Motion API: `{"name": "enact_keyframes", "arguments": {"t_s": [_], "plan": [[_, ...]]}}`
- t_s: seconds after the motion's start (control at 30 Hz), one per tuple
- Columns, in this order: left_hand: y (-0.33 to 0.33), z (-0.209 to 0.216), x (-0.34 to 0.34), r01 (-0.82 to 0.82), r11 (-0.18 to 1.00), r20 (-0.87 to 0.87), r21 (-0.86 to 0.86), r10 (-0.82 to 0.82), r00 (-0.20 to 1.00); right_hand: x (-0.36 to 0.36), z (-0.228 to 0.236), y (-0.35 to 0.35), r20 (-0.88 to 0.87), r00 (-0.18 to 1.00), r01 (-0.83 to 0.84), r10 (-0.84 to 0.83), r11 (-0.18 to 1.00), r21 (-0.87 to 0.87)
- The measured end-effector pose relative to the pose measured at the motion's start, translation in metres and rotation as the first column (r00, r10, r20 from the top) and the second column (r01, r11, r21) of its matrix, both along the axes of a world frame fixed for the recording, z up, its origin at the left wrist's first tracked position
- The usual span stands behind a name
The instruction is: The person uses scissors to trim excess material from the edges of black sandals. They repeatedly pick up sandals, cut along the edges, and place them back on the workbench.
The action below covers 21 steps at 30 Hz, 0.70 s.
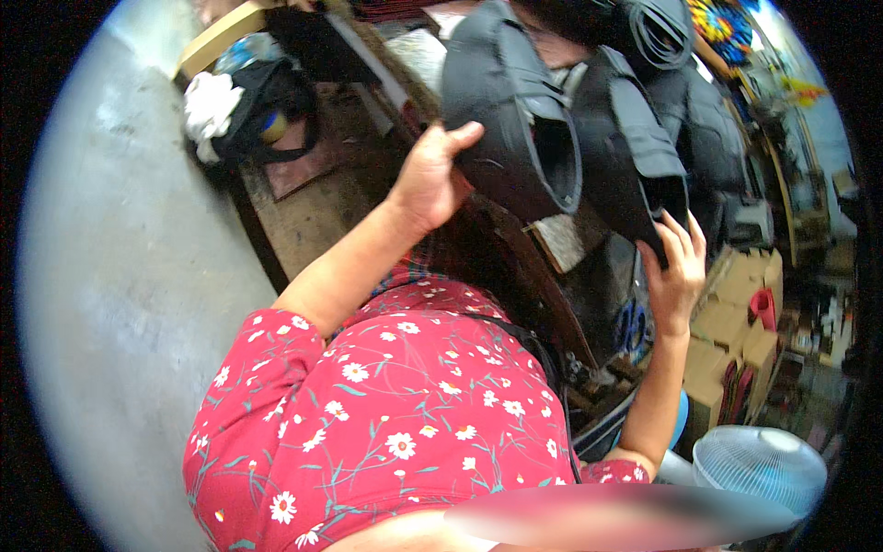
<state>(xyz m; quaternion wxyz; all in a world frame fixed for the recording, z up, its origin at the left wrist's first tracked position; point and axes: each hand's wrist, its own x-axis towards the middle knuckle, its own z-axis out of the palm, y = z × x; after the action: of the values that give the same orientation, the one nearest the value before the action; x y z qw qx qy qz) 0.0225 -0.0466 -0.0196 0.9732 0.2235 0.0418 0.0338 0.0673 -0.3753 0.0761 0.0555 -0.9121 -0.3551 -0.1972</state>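
Note:
Two black slip-on shoes are up in front of me, side by side, with their openings turned toward me. My left hand (434,177) grips the left shoe (501,101) at its side, thumb on the upper and the other fingers hidden beneath it. At the heel of the right shoe (618,152), the fingers of my right hand (676,267) are closed round the rim of the opening. Behind that one, more black shoes (708,138) lie on the bench, partly covered.
Blue-handled scissors (631,324) rest near the bench's close edge. Cardboard boxes (736,299) and a fan (759,469) stand on the right. At the far left hangs a black bag (276,120) with a white cloth (212,109). A black coil (658,32) lies at the back.

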Motion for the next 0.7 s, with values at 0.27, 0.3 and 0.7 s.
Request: {"name": "enact_keyframes", "arguments": {"t_s": [0.27,0.3,0.7], "plan": [[0.019,-0.007,0.0,-0.031,0.989,-0.069,-0.142,0.021,0.997,-0.001,-0.001,-0.004,0.083,0.996,0.018,-0.023,0.998,0.063],[0.022,-0.01,0.0,-0.036,0.987,-0.071,-0.159,0.025,0.997,-0.001,0.0,-0.002,0.095,0.995,0.014,-0.017,0.999,0.031],[0.025,-0.01,-0.008,-0.061,0.98,-0.107,-0.187,0.041,0.993,0.008,0.008,0.007,0.047,0.996,-0.082,0.073,0.97,0.227]]}}
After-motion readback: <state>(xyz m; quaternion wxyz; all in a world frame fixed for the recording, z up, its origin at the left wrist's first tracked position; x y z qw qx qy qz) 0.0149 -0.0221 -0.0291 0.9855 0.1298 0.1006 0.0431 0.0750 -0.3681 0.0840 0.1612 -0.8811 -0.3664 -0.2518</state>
